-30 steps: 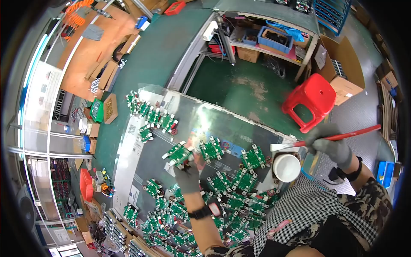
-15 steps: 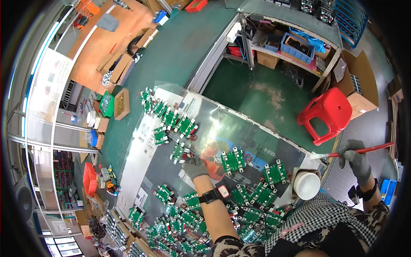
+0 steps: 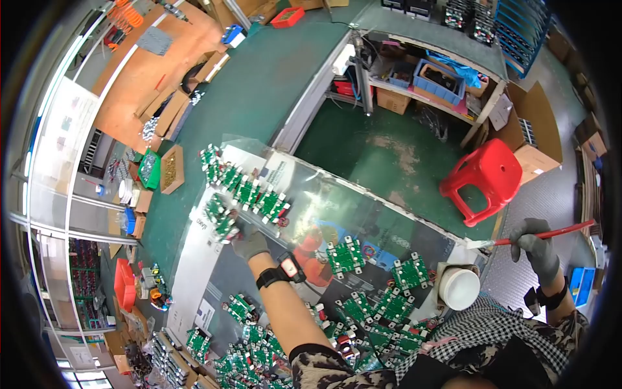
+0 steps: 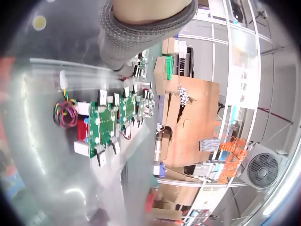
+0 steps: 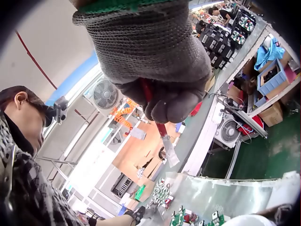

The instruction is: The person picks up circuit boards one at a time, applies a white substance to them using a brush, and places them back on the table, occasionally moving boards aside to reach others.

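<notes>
The gloved left hand (image 3: 251,244) reaches to the far left of the table, its fingers at the near end of a green circuit board (image 3: 221,217). In the left wrist view the glove (image 4: 123,44) hides most of its fingers, with a board (image 4: 141,63) partly showing beyond it. Beside that board stands a row of boards (image 3: 247,193). The gloved right hand (image 3: 536,247) grips a red-handled brush (image 3: 562,230), its pale flat tip pointing left, above and right of a white tub (image 3: 459,288). The right wrist view shows fingers (image 5: 171,107) curled round the handle.
Many green boards (image 3: 259,353) lie heaped at the table's near side, and single boards (image 3: 345,257) lie mid-table. A red stool (image 3: 483,180) stands beyond the table's far edge (image 3: 389,202). A shelf unit with blue bins (image 3: 438,83) is behind.
The left hand has moved left with its board, to the near end of the row. The right hand first swung outward with the brush, away from the tub, and has since stayed nearly still.
</notes>
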Demonstrator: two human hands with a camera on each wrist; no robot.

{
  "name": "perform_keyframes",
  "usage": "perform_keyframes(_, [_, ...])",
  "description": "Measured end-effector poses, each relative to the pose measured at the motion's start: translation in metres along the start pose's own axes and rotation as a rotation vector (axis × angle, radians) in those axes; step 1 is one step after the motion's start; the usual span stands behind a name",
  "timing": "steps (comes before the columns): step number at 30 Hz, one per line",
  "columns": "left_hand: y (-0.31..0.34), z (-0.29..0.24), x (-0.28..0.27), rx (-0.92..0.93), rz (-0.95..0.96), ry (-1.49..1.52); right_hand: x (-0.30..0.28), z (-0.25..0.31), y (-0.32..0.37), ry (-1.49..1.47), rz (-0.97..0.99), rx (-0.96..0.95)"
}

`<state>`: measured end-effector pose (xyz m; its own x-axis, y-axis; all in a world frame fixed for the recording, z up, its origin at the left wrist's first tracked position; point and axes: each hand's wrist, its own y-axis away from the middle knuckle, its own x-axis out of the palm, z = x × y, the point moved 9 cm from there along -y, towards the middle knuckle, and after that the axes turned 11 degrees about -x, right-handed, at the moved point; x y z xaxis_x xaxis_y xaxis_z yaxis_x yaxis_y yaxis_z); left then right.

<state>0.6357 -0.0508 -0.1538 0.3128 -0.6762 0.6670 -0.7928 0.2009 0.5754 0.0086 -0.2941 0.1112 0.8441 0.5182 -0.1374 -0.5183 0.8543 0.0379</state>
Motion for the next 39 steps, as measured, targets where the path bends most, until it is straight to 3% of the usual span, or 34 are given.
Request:
perform_keyframes(1, [0.031,0.008,0.002,-0.062,-0.125,-0.095,0.002,0.002,0.000,0.003,-0.026,0.021])
perform_keyframes(2, [0.054,0.015,-0.003,-0.074,-0.134,-0.101,0.007,0.010,-0.002,-0.027,-0.042,-0.008])
perform_keyframes(4, [0.100,0.051,0.006,-0.151,0.201,-1.072,-0.006,-0.007,0.006,-0.039,0.002,0.014])
perform_keyframes(6, [0.128,0.073,-0.018,0.122,0.335,-1.622,-0.005,-0.014,0.010,-0.091,0.080,0.041])
perform_keyframes(7, [0.154,0.083,-0.017,0.112,0.345,-1.631,-0.010,-0.016,0.016,-0.091,0.066,0.050])
perform_keyframes(9, [0.203,0.105,-0.029,-0.240,0.215,-1.677,-0.003,-0.021,0.023,-0.112,0.172,0.100])
perform_keyframes(10, [0.192,0.115,-0.043,-0.250,0.230,-1.686,0.002,-0.019,0.027,-0.132,0.213,0.125])
perform_keyframes(12, [0.154,0.119,-0.058,0.131,0.258,-1.845,0.008,-0.030,0.037,-0.168,0.264,0.164])
perform_keyframes(14, [0.166,0.127,-0.047,-0.098,0.286,-1.585,0.019,-0.038,0.053,-0.218,0.360,0.186])
perform_keyframes(17, [0.181,0.134,-0.037,-0.192,0.391,-1.552,0.029,-0.048,0.067,-0.111,0.438,0.260])
perform_keyframes(20, [0.195,0.135,-0.035,-0.193,0.410,-1.598,0.037,-0.073,0.073,0.003,0.439,0.272])
perform_keyframes(22, [0.227,0.123,-0.013,-0.129,0.431,-1.308,0.044,-0.091,0.074,0.077,0.439,0.256])
perform_keyframes(25, [0.285,0.106,0.020,-0.111,0.453,-1.195,0.055,-0.101,0.073,0.176,0.467,0.203])
perform_keyframes(27, [0.314,0.094,0.026,-0.125,0.441,-1.224,0.062,-0.108,0.068,0.372,0.418,-0.040])
perform_keyframes(31, [0.355,0.081,0.024,-0.074,0.487,-1.144,0.074,-0.143,0.075,0.444,0.477,0.092])
perform_keyframes(35, [0.389,0.082,-0.001,-0.114,0.382,-1.093,0.073,-0.145,0.075,0.356,0.422,0.094])
perform_keyframes(37, [0.405,0.091,-0.004,-0.168,0.403,-1.088,0.058,-0.137,0.082,-0.012,0.347,0.511])
perform_keyframes(39, [0.406,0.095,-0.011,-0.165,0.417,-1.138,0.042,-0.129,0.081,-0.111,0.304,0.533])
